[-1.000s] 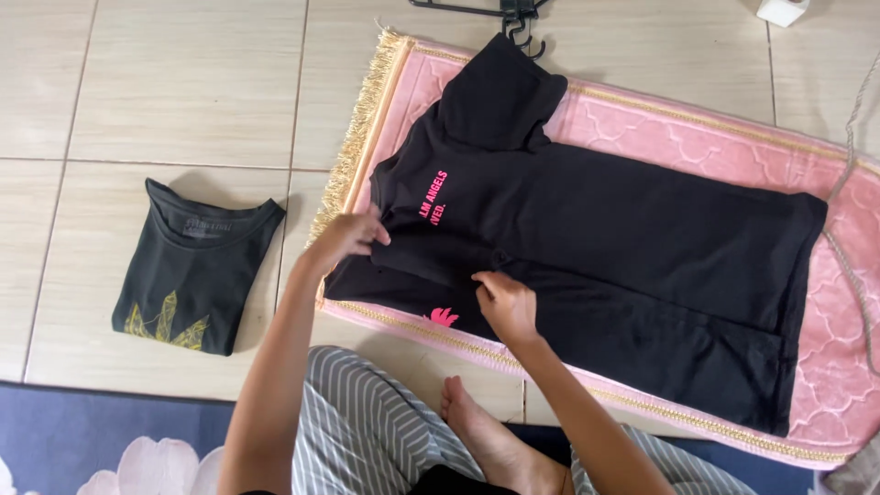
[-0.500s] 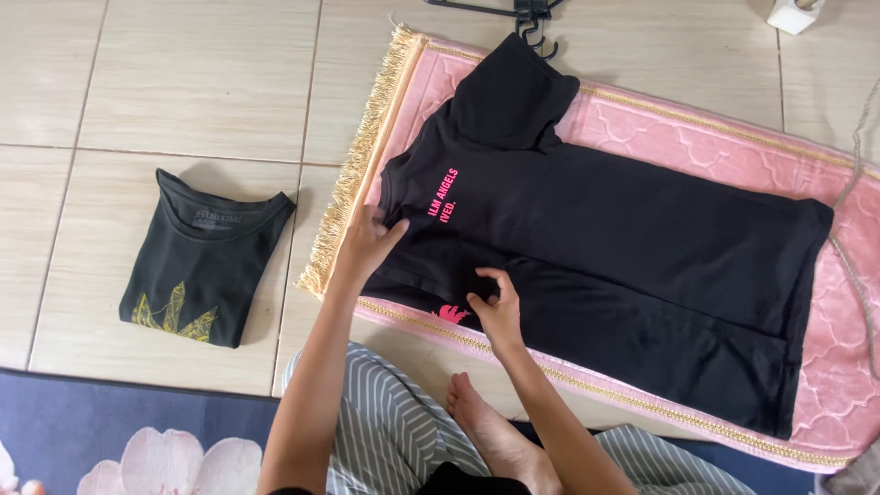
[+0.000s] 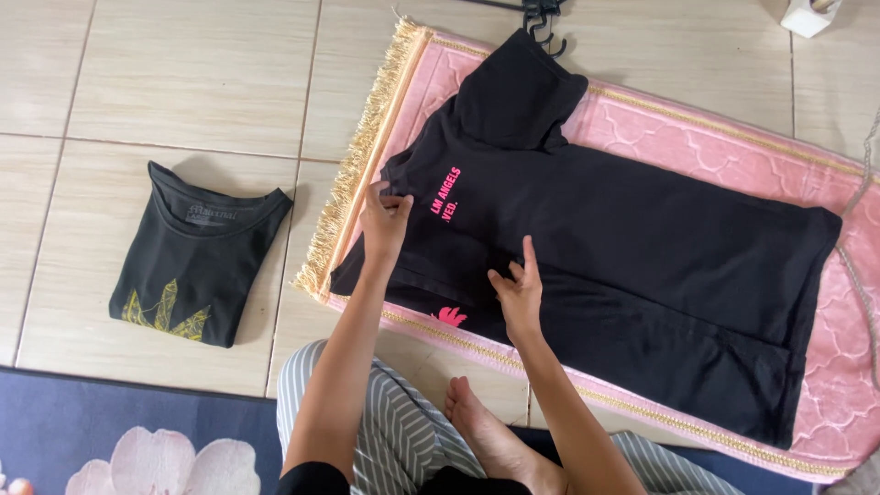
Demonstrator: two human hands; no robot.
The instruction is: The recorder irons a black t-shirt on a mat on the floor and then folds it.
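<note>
Left hand (image 3: 385, 218) pinches the black shirt (image 3: 623, 238) — right hand (image 3: 519, 289) presses flat, fingers spread.

You've got two black shirts here: one spread out (image 3: 623, 247) on the mat, one folded (image 3: 197, 257) on the tiles. One pink mat (image 3: 724, 137) with a gold fringe. Two hands on the spread shirt, left (image 3: 385, 220) and right (image 3: 520, 289). One bare foot (image 3: 481, 431) poking out below. One white thing (image 3: 811, 14) top right, and a clump of black hangers (image 3: 541, 14) you can't really count.
</note>
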